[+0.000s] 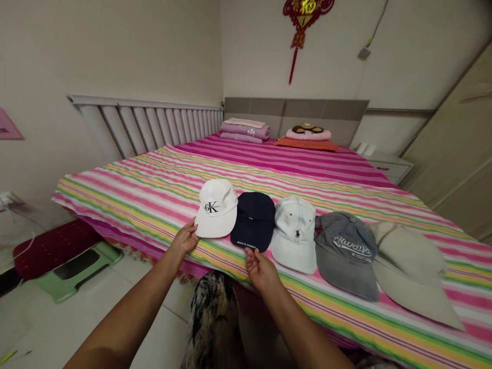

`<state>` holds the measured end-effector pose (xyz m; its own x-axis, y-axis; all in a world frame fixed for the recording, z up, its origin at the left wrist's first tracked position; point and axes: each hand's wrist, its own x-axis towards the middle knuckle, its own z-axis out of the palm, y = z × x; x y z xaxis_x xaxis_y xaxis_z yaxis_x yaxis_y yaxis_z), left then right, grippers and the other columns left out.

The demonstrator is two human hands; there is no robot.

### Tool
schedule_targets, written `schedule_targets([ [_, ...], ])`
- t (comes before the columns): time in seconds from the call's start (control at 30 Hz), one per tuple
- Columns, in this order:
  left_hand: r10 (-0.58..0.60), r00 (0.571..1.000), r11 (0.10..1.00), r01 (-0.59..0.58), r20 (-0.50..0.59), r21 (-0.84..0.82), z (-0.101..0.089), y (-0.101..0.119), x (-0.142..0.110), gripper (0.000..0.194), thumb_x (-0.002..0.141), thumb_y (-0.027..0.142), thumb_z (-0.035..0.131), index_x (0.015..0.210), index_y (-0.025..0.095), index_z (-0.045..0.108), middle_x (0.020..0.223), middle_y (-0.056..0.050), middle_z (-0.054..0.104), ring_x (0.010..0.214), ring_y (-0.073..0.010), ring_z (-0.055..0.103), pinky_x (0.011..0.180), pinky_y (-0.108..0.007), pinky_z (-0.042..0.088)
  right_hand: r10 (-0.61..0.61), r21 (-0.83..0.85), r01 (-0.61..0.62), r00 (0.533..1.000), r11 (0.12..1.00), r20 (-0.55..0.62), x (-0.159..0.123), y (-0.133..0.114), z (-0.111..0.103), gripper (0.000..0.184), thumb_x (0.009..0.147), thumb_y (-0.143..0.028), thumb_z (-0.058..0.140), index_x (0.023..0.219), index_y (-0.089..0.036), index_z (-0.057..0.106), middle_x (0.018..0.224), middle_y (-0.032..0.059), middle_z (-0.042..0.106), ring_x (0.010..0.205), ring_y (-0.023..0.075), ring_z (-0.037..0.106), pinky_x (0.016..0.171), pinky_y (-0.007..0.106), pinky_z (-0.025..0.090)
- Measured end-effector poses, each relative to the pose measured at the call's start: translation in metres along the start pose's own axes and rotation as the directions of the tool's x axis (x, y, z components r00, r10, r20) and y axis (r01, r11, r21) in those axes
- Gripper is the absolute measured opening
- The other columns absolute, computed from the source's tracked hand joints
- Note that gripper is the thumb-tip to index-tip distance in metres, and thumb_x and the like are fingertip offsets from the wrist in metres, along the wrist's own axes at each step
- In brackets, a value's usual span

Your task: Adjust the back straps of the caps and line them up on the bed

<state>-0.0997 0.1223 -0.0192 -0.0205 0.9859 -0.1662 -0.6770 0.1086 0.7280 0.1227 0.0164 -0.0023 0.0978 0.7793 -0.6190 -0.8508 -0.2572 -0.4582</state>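
A wide bed (269,164) with a pink-striped sheet carried five baseball caps in a row near its edge, and striped sheet stretched open beyond them. From the left lay a white CK cap (217,207), a navy cap (253,220), a pale cap (294,233), a grey cap (346,251) and a beige cap (411,271), its crown hard to make out. The hands stood apart: the left hand (185,238) lay open against the white brim, while the right hand (261,269) met the navy brim, whose small lettering was unreadable, and any grip there could not be told.
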Motion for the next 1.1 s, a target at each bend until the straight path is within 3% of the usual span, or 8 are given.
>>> schedule_targets([
  [0.2, 0.020, 1.000, 0.998, -0.019, -0.006, 0.053, -0.002, 0.006, 0.003, 0.043, 0.065, -0.007, 0.044, 0.102, 0.009, 0.060, 0.083, -0.009, 0.069, 0.075, -0.0175, 0.065, 0.076, -0.028, 0.053, -0.035, 0.030, 0.035, 0.999, 0.999, -0.006, 0.001, 0.002, -0.004, 0.026, 0.086, -0.006, 0.044, 0.063, -0.018, 0.039, 0.058, 0.0018, 0.067, 0.051, 0.0066, 0.062, 0.047, 0.012, 0.048],
  [0.4, 0.055, 0.995, 0.991, -0.044, -0.088, 0.124, -0.007, 0.013, 0.006, 0.045, 0.063, -0.007, 0.044, 0.101, 0.010, 0.059, 0.074, -0.005, 0.068, 0.059, -0.0118, 0.062, 0.059, -0.020, 0.053, -0.034, 0.040, 0.035, 0.999, 0.999, -0.018, 0.001, 0.001, -0.005, 0.024, 0.084, -0.006, 0.045, 0.064, -0.018, 0.041, 0.058, 0.0024, 0.066, 0.055, 0.0084, 0.064, 0.047, 0.014, 0.049],
  [0.57, 0.042, 0.984, 0.977, -0.004, -0.175, 0.215, -0.005, 0.016, 0.010, 0.042, 0.063, -0.009, 0.042, 0.097, 0.008, 0.059, 0.064, -0.004, 0.065, 0.049, -0.0118, 0.059, 0.048, -0.020, 0.051, -0.028, 0.033, 0.028, 0.999, 0.999, -0.016, 0.001, 0.001, -0.006, 0.022, 0.084, -0.008, 0.048, 0.064, -0.017, 0.043, 0.058, 0.0028, 0.066, 0.055, 0.0089, 0.064, 0.048, 0.014, 0.049],
  [0.87, -0.045, 0.993, 0.944, 0.078, -0.109, 0.320, 0.011, 0.026, 0.002, 0.035, 0.063, -0.009, 0.042, 0.087, 0.008, 0.061, 0.067, -0.006, 0.066, 0.053, -0.0135, 0.062, 0.048, -0.020, 0.053, -0.051, 0.071, 0.053, 0.998, 0.996, -0.029, 0.002, 0.004, -0.006, 0.023, 0.084, -0.008, 0.047, 0.064, -0.018, 0.041, 0.054, 0.0005, 0.064, 0.051, 0.0084, 0.062, 0.047, 0.015, 0.048],
  [1.1, -0.087, 0.994, 0.920, 0.103, -0.061, 0.377, 0.011, 0.028, 0.004, 0.035, 0.062, -0.008, 0.046, 0.088, 0.009, 0.063, 0.072, -0.005, 0.068, 0.055, -0.0128, 0.062, 0.048, -0.017, 0.052, -0.068, 0.078, 0.071, 0.997, 0.994, -0.034, 0.000, 0.005, -0.004, 0.022, 0.084, -0.010, 0.048, 0.064, -0.018, 0.041, 0.054, 0.0028, 0.065, 0.048, 0.0087, 0.061, 0.047, 0.017, 0.049],
])
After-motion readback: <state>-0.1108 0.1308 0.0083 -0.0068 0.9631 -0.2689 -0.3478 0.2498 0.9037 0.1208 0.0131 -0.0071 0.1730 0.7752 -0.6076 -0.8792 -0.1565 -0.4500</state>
